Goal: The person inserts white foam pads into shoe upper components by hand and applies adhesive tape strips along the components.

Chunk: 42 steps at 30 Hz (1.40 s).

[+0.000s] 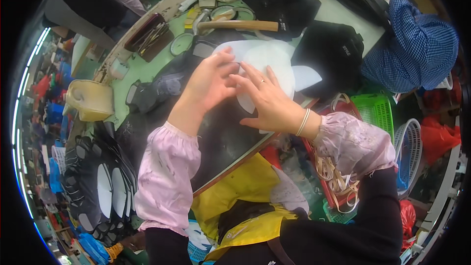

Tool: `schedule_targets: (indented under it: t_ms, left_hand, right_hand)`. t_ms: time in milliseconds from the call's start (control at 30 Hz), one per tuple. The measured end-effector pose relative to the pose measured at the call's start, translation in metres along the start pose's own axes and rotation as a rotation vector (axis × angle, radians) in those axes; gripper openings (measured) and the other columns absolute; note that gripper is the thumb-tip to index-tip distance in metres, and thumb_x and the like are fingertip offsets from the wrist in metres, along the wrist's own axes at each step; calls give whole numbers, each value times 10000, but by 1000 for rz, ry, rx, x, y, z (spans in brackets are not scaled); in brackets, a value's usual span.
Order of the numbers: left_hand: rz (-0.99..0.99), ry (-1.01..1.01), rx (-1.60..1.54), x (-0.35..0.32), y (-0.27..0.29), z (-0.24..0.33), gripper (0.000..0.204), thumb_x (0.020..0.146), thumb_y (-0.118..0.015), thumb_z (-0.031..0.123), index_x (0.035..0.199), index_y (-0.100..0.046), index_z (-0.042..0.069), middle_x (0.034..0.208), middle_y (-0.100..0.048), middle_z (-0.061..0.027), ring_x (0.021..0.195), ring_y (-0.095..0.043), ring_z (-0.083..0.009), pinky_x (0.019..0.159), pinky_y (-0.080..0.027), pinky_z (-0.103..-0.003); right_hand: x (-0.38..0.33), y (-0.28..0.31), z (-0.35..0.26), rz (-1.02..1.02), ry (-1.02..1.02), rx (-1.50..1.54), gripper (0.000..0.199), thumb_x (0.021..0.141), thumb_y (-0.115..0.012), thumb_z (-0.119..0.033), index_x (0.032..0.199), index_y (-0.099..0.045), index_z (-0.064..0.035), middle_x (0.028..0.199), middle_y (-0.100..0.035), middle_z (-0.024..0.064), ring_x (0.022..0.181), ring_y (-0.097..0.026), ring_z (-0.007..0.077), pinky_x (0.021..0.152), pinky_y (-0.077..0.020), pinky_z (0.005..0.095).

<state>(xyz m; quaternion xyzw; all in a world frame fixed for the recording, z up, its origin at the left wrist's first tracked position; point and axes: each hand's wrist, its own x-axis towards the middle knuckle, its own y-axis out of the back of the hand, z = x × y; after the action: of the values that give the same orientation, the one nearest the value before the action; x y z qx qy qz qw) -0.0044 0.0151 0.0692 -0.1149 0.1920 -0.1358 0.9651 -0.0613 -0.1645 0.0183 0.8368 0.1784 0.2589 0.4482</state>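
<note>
Thin white cut pieces (274, 55) with rounded edges lie overlapping on the dark work surface (221, 142). One pointed white piece (307, 77) sticks out to their right. My right hand (270, 103) rests over them, palm down and fingers spread. Beside it, my left hand (208, 81) is held loosely curved at the pieces' left edge. Its fingers are apart, and its fingertips come close to those of the right hand. Nothing shows in either hand. Past the white pieces lies a hammer (245, 25) with a wooden handle.
Black pieces (331, 49) are stacked at the back right, near a co-worker in a blue checked shirt (412, 44). A tool tray (149, 37) and a yellowish container (91, 100) stand left. Strips fill a red basket (333, 176) by my right arm. Black-and-white parts (105, 186) hang at left.
</note>
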Motion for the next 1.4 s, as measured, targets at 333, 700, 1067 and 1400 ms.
schedule_targets:
  t_ms: [333,700,1067,1400]
  left_hand:
    - [40,-11,54,1,-4,-1,581,929,-626,247,1465,-440,124,1263,-515,-62,1175,-494,-210,950,-469,-427]
    - [34,50,-266,-1,5,-2,550,908,-621,166,1421,-455,56,1302,-505,-122,1099,-573,-255,926,-530,-468]
    - [340,-714,1201,2,-22,-72,705,791,-791,347,1336,-502,7,1307,-534,-158,1240,-501,-339,1031,-401,-440]
    - [38,-701,794,-10,25,-46,578,780,-773,249,1305,-591,91,1252,-601,-107,1218,-535,-297,1053,-386,-437]
  right_hand:
    - [5,16,9,67,-21,224,854,761,-777,-135,1488,-328,-119,1547,-274,331,1383,-364,493,1165,-264,575]
    - [9,6,4,113,-1,62,782,789,-762,-135,1451,-348,-84,1458,-409,320,1303,-443,500,1098,-352,562]
    - [43,47,92,0,-336,717,268,960,-606,-162,1116,-673,46,949,-725,85,892,-694,157,780,-557,333]
    - [38,110,138,615,-370,1719,234,983,-623,-156,1154,-594,1,1049,-648,103,927,-633,234,881,-544,356]
